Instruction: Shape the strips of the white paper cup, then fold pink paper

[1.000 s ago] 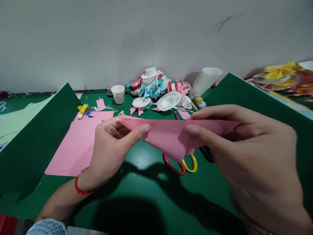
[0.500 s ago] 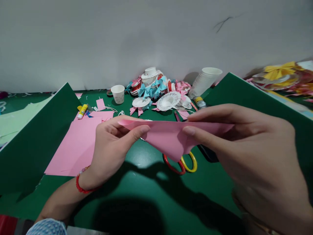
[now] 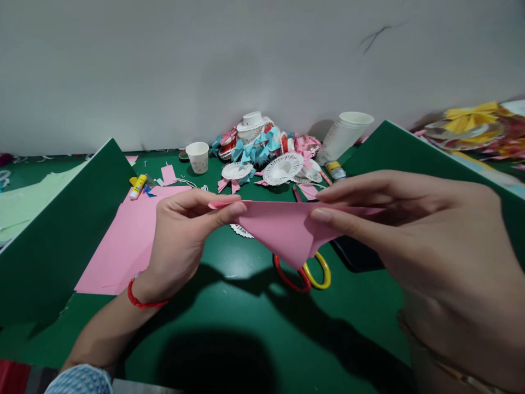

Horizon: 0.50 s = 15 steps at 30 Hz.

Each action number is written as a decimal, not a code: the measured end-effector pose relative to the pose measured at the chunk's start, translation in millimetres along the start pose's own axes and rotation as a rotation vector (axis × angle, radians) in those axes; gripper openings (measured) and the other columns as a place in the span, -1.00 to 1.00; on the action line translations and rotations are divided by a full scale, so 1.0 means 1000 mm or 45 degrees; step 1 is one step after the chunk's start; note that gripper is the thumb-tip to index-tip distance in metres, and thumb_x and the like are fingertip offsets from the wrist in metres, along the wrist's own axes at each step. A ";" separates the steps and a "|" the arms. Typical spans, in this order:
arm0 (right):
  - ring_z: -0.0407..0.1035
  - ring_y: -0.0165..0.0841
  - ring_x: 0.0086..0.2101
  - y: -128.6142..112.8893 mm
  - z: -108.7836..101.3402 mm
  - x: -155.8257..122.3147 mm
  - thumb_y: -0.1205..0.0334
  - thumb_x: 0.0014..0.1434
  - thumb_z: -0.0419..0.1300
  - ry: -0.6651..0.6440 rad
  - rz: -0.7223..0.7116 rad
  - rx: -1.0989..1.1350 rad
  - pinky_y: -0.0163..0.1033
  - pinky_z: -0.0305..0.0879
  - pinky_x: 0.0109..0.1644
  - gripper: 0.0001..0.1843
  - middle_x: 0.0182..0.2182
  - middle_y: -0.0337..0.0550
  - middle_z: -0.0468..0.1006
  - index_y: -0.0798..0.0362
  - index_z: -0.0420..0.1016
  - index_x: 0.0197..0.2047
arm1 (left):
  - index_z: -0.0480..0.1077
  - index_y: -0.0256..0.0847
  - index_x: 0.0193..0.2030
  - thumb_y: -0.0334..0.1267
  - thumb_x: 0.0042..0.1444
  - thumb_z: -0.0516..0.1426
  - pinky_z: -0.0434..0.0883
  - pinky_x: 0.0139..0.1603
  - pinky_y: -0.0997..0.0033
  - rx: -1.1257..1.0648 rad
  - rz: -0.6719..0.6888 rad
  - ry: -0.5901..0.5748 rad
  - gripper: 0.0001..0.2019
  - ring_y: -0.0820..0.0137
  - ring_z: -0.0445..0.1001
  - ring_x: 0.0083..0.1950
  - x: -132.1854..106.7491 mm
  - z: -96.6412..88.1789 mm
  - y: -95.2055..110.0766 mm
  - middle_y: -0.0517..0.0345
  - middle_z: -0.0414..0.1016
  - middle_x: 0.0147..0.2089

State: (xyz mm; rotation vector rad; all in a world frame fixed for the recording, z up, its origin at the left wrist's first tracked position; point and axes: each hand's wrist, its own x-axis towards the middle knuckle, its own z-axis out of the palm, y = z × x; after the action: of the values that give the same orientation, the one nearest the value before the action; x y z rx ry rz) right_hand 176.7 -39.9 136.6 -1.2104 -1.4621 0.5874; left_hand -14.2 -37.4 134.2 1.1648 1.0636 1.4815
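A folded sheet of pink paper [image 3: 283, 232] hangs in the air over the green table [image 3: 246, 334], its fold line level and its point hanging down. My left hand [image 3: 180, 241], with a red bead bracelet at the wrist, pinches the paper's left end between thumb and fingers. My right hand [image 3: 426, 241] pinches the right end the same way. Under the paper lie scissors [image 3: 309, 276] with red and yellow handles and a dark flat object [image 3: 356, 254].
A large pink sheet [image 3: 127, 241] lies at left, a glue stick [image 3: 138, 187] beyond it. Green boards lean at left [image 3: 53, 235] and right [image 3: 414, 156]. By the wall: a paper cup [image 3: 198, 157], a cup stack [image 3: 344, 137], cut-paper decorations [image 3: 266, 156].
Both hands have drawn a little closer together and raised the paper slightly, so the paper looks narrower. More of the dark object beneath the right hand now shows.
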 end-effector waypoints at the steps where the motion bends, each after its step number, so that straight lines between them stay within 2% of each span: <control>1: 0.41 -0.50 -0.62 0.000 0.000 0.000 0.25 -0.23 0.40 0.006 0.002 0.000 -0.49 0.39 -0.59 -0.85 -0.61 -0.37 0.54 -0.11 0.58 -0.48 | 0.49 -0.20 -0.56 -0.32 -0.27 0.34 0.49 -0.33 0.42 -0.028 -0.020 -0.010 -0.88 0.44 0.50 -0.40 0.001 -0.001 0.000 0.21 0.54 -0.49; 5: 0.44 -0.47 -0.58 -0.001 -0.002 0.000 0.23 -0.23 0.40 0.045 0.035 0.017 -0.49 0.39 -0.57 -0.84 -0.57 -0.32 0.57 -0.08 0.58 -0.47 | 0.46 -0.22 -0.57 -0.35 -0.24 0.33 0.48 -0.34 0.48 -0.159 -0.127 -0.066 -0.88 0.48 0.49 -0.40 0.004 -0.003 0.004 0.22 0.53 -0.49; 8: 0.43 -0.49 -0.58 -0.001 -0.003 0.001 0.21 -0.24 0.40 0.019 0.068 0.028 -0.52 0.36 -0.59 -0.83 -0.57 -0.32 0.57 -0.09 0.58 -0.46 | 0.39 -0.25 -0.61 -0.37 -0.22 0.32 0.44 -0.43 0.56 -0.196 -0.178 -0.078 -0.84 0.55 0.44 -0.48 0.005 -0.004 0.006 0.28 0.47 -0.55; 15: 0.44 -0.48 -0.59 -0.001 -0.002 0.000 0.24 -0.23 0.39 -0.053 0.108 0.073 -0.51 0.34 -0.59 -0.82 -0.59 -0.32 0.56 -0.08 0.58 -0.44 | 0.34 -0.27 -0.63 -0.42 -0.22 0.29 0.44 -0.47 0.56 -0.171 -0.104 -0.081 -0.81 0.57 0.41 -0.54 0.008 -0.003 0.005 0.31 0.42 -0.60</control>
State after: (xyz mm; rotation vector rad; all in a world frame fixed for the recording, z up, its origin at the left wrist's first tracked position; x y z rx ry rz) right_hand 178.4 -40.7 138.3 -1.2264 -1.4245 0.7118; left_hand -18.8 -31.0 140.0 1.0550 0.9428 1.4207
